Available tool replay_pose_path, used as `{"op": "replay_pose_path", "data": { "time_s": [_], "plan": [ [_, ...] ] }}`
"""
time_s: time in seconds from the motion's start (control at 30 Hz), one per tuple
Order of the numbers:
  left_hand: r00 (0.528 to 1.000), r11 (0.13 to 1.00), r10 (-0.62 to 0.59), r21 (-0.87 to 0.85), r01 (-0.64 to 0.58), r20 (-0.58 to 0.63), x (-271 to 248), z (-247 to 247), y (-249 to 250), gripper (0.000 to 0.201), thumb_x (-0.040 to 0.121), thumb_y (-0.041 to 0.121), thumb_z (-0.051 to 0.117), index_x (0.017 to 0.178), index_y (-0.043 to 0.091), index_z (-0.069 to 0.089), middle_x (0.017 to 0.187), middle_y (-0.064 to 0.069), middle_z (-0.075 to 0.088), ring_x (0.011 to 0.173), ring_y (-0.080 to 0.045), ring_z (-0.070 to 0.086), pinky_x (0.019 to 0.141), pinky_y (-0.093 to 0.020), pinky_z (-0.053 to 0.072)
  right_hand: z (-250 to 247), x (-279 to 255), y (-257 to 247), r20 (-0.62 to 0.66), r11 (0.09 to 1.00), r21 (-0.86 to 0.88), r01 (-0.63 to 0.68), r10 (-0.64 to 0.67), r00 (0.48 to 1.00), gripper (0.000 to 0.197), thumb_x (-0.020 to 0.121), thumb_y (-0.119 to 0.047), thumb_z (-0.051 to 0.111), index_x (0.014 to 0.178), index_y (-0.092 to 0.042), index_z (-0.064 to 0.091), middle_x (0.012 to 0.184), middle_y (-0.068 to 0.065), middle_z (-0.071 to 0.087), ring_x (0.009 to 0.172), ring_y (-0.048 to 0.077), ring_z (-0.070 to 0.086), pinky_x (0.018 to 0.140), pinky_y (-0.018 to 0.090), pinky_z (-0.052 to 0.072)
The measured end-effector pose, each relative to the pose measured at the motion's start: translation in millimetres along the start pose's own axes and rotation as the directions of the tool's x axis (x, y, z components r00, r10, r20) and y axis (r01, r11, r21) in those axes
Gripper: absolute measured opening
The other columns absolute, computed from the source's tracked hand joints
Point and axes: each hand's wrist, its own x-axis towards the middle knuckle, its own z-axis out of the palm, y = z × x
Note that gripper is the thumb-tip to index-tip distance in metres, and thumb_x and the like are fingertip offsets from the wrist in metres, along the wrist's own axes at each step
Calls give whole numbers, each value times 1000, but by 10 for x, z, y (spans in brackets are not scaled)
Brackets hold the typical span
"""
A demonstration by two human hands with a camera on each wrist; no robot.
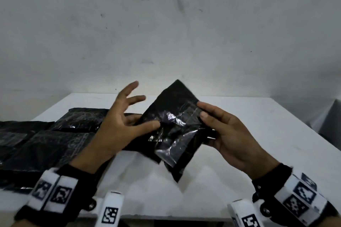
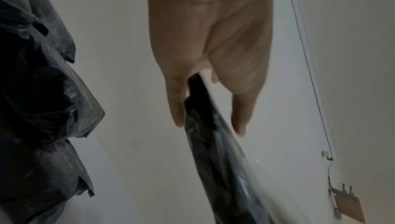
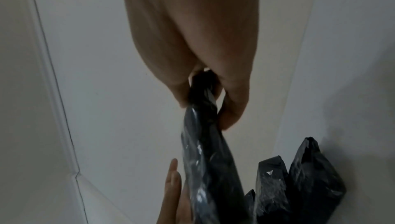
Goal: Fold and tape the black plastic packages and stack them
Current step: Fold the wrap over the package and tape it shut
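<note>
The black package (image 1: 175, 127) is held up over the table (image 1: 258, 134), tilted on a corner, between both hands. It looks light and soft: thin, glossy, crinkled plastic over flat contents, probably slippery, so the firmer folded edges seem the best hold. The right hand (image 1: 232, 134) pinches its right edge, thumb on top, fingers curled behind. The left hand (image 1: 121, 125) has its thumb on the face with some fingers under the left edge and the others spread and free. More black packages (image 1: 46, 143) lie overlapping on the table's left side.
</note>
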Motion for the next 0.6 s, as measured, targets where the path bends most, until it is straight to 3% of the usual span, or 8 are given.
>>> {"op": "replay_pose_path", "data": {
  "time_s": [0.07, 0.1, 0.2, 0.27, 0.37, 0.43, 0.47, 0.6],
  "plan": [
    [971, 998, -37, -54, 25, -235, -123, 110, -105, 77, 68, 37, 82, 136, 48, 48, 133, 0, 60, 102, -14, 73, 86, -39, 60, 16, -13, 66, -130, 992, 33, 119, -113, 985, 35, 91, -17, 64, 126, -22, 66, 111, 5, 74, 92, 19, 71, 73, 33, 59],
    [956, 991, -92, -119, 60, -277, -210, 208, -156, 71, 68, 44, 76, 133, 51, 48, 131, -1, 61, 101, -13, 73, 81, -40, 61, 31, -28, 100, -180, 985, 42, 170, -160, 971, 34, 93, -17, 63, 127, -23, 66, 114, 6, 73, 95, 19, 72, 74, 33, 59],
    [945, 958, -246, -202, 203, -217, -397, 534, -303, 77, 64, 64, 69, 129, 76, 30, 133, 3, 62, 107, -19, 71, 75, -40, 62, 109, -78, 216, -256, 965, 52, 258, -237, 937, 36, 92, -19, 64, 127, -24, 65, 119, 8, 70, 104, 22, 70, 77, 33, 59],
    [943, 950, -256, -235, 205, -211, -409, 683, -326, 84, 63, 65, 72, 124, 86, 18, 136, 6, 62, 111, -18, 70, 76, -42, 63, 167, -118, 272, -267, 959, 66, 275, -249, 931, 37, 91, -20, 64, 128, -25, 64, 119, 5, 71, 108, 23, 70, 79, 35, 60],
    [947, 958, -172, -271, 97, -270, -372, 759, -362, 97, 71, 46, 78, 141, 72, 17, 132, 9, 67, 113, -10, 69, 85, -38, 62, 199, -181, 334, -263, 953, 128, 276, -236, 935, 39, 91, -19, 63, 130, -25, 63, 119, 1, 71, 107, 23, 71, 79, 35, 60],
    [944, 953, -152, -298, 60, -294, -370, 757, -372, 94, 78, 35, 75, 148, 62, 19, 124, 4, 73, 111, -12, 71, 87, -35, 60, 184, -229, 369, -278, 945, 181, 273, -217, 936, 39, 91, -18, 63, 129, -25, 64, 120, 0, 71, 107, 24, 71, 79, 36, 60],
    [944, 946, -156, -320, 58, -292, -370, 747, -366, 91, 81, 32, 72, 150, 59, 19, 121, 2, 74, 108, -15, 73, 87, -39, 60, 170, -248, 391, -290, 939, 215, 270, -202, 935, 39, 90, -17, 62, 128, -24, 64, 120, 1, 71, 108, 24, 71, 78, 36, 61],
    [947, 921, -211, -374, 110, -242, -392, 724, -387, 71, 87, 33, 61, 148, 52, 30, 108, 6, 77, 94, -24, 76, 66, -43, 64, 133, -337, 479, -308, 904, 359, 230, -118, 944, 36, 93, -12, 58, 128, -19, 65, 123, 8, 71, 105, 28, 71, 78, 39, 61]
  ]
}}
